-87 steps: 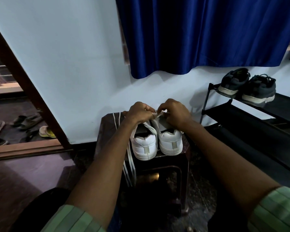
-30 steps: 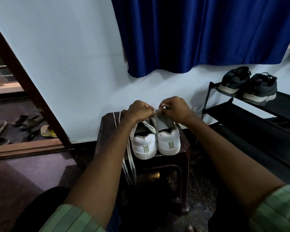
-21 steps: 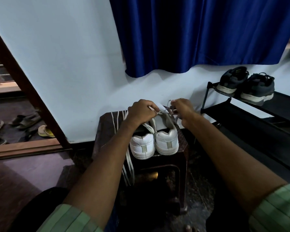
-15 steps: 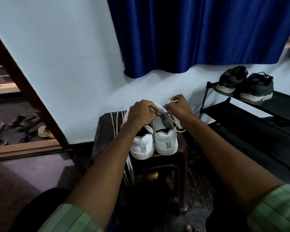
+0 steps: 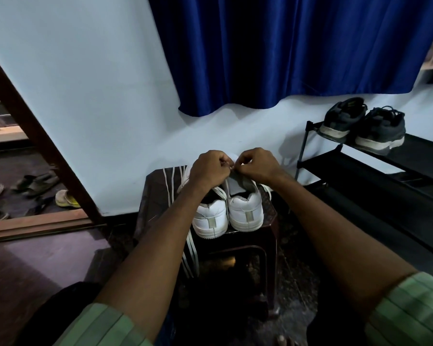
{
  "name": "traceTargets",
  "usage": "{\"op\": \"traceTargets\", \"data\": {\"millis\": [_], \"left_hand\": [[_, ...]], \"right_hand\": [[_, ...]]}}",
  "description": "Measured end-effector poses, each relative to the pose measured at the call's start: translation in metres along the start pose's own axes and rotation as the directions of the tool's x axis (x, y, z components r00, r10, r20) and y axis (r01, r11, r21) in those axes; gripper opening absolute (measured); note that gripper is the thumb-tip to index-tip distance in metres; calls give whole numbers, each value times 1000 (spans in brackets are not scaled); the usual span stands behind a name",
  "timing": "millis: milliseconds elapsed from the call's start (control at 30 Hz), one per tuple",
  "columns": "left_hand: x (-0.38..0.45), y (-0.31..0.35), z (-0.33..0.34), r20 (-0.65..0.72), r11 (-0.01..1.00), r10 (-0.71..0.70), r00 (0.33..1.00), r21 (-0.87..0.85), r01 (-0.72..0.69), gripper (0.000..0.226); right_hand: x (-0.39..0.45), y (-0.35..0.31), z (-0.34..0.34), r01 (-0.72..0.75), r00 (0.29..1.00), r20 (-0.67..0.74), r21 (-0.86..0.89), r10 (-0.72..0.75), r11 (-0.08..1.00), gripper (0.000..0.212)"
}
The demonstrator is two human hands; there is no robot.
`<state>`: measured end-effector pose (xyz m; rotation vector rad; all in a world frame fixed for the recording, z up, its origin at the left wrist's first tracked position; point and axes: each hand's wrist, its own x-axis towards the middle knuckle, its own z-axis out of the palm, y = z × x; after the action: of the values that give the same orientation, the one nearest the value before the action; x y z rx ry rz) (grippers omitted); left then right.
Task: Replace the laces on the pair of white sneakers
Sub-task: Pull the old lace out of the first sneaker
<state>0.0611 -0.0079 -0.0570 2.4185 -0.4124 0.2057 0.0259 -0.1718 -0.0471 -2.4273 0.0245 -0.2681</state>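
The two white sneakers (image 5: 228,211) stand side by side on a small dark stool (image 5: 268,221), heels toward the camera, toes toward the wall. The right sneaker (image 5: 245,211) shows its grey tongue (image 5: 238,186) lifted up. Above that tongue both hands meet: the left hand (image 5: 210,168) and the right hand (image 5: 256,164) have their fingers curled in, knuckles up, fingertips almost touching each other. Between them a thin pale bit of lace (image 5: 232,168) shows, pinched by both hands; how it runs through the eyelets is hidden under the fingers. A loop of lace hangs off the right side of the right sneaker, near the wrist. The left sneaker (image 5: 210,219) is partly covered by the left forearm; a lace strand lies across its opening.

Several loose white laces (image 5: 169,181) lie on the left part of the stool top and hang over its front edge below the left forearm. Both forearms are bare, with green striped sleeves (image 5: 408,313) rolled up near the bottom corners of the view.

Behind the stool is a pale wall with a blue curtain (image 5: 285,51) hanging above. To the right stands a black shoe rack (image 5: 385,168) with a pair of dark sneakers (image 5: 365,126) on its top shelf. To the left, past a brown door frame (image 5: 38,143), sandals (image 5: 35,182) lie on the floor outside
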Motion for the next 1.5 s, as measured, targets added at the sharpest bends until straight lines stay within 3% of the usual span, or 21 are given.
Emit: {"op": "traceTargets", "data": {"millis": [133, 300, 367, 433, 500, 567, 667, 733, 833, 900, 967, 1033, 1100, 1133, 1200, 1233, 1300, 1333, 1367, 1433, 1500], "left_hand": [[2, -2, -1, 1, 1000, 5, 1000, -26, -5, 16], [1, -3, 1, 10, 998, 59, 998, 17, -60, 18], [0, -3, 2, 17, 989, 125, 992, 74, -126, 15], [0, -2, 3, 6, 972, 172, 985, 164, -171, 15], [0, -1, 4, -10, 952, 193, 981, 243, -185, 16], [3, -1, 6, -6, 940, 211, 977, 274, -201, 12], [5, 0, 6, 44, 979, 161, 986, 117, -165, 5], [6, 3, -2, 123, 992, 35, 992, -126, -19, 14], [5, 6, -15, 252, 898, -99, 963, -394, 195, 26], [6, 5, -19, 266, 940, -95, 959, -293, 174, 36], [6, 3, -14, 240, 994, -65, 969, -71, 85, 47], [4, 6, -9, 189, 999, 22, 982, -30, -17, 29], [1, 17, -13, 158, 950, 24, 987, -310, 27, 27], [1, 21, -17, 146, 869, -13, 989, -487, 84, 29], [3, 22, -27, 141, 765, -73, 987, -627, 146, 29], [4, 21, -31, 151, 811, -77, 985, -565, 150, 31], [2, 13, -31, 195, 974, -37, 980, -214, 79, 42], [1, 10, -28, 209, 996, -22, 978, -79, 39, 43], [1, 8, -25, 194, 998, 0, 981, -57, 12, 42], [-1, 12, -24, 110, 966, 35, 993, -260, -5, 42], [1, 19, -27, 14, 852, 1, 1000, -523, 7, 40]], "right_hand": [[-2, -5, 2, -34, 999, -37, 50, 36, 998, 10], [22, 33, 15, -288, 943, -60, 336, 326, 897, 35], [31, 45, 21, -289, 930, -93, 411, 355, 864, 46], [10, 17, 5, -251, 932, -153, 382, 329, 889, 60], [-1, -1, -3, -222, 951, -134, 326, 278, 919, 45], [-4, -5, -3, -240, 967, -15, 287, 255, 927, 25], [5, 5, 2, -275, 960, 30, 270, 278, 923, 30], [11, 14, 4, -321, 945, 43, 313, 324, 894, 31], [13, 20, 7, -366, 928, 81, 364, 363, 856, 22], [12, 19, 9, -373, 926, 97, 376, 364, 848, 28], [14, 19, 11, -362, 930, 96, 386, 354, 849, 39], [16, 20, 12, -349, 935, 83, 389, 344, 853, 40], [17, 21, 11, -336, 937, 42, 382, 347, 861, 35], [17, 23, 12, -332, 937, 27, 378, 348, 864, 32], [17, 22, 12, -325, 941, 24, 352, 338, 878, 24], [16, 22, 12, -318, 944, 18, 330, 330, 889, 20], [16, 20, 13, -295, 951, -6, 278, 309, 914, 17], [16, 20, 14, -284, 954, -16, 260, 298, 923, 18], [16, 19, 14, -277, 956, -23, 246, 291, 929, 18], [17, 19, 15, -267, 960, -22, 230, 280, 936, 17], [16, 20, 14, -258, 963, -17, 231, 269, 938, 19]]}}
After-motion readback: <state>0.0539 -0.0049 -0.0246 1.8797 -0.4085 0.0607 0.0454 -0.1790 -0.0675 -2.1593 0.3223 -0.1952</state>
